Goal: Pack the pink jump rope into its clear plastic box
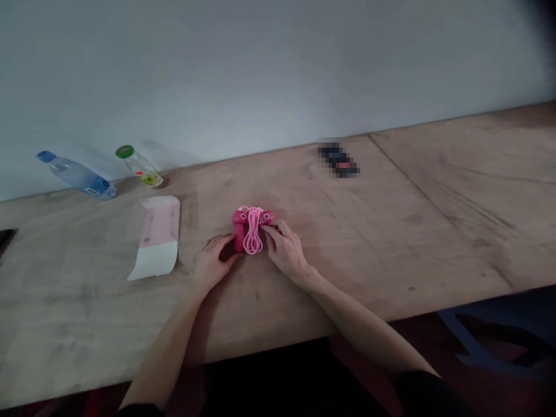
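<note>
A pink jump rope (252, 236) lies on the wooden table in front of me, its cord bundled in loops between two darker pink handles with eye-like patterns on their tops. My left hand (214, 262) has its thumb and fingers closed at the lower part of the left handle (238, 237). On the other side, my right hand (286, 248) is closed at the right handle, with fingertips just under its patterned top (266, 217). The lower part of that right handle is hidden behind the fingers and the cord.
Left of my hands lies an unfolded pink and white paper or card piece (161, 229). Behind it stand a blue-capped plastic bottle (80, 176) and a green-lidded jar (143, 168), near the wall. A blurred dark object (339, 159) lies back right on the table (369, 231).
</note>
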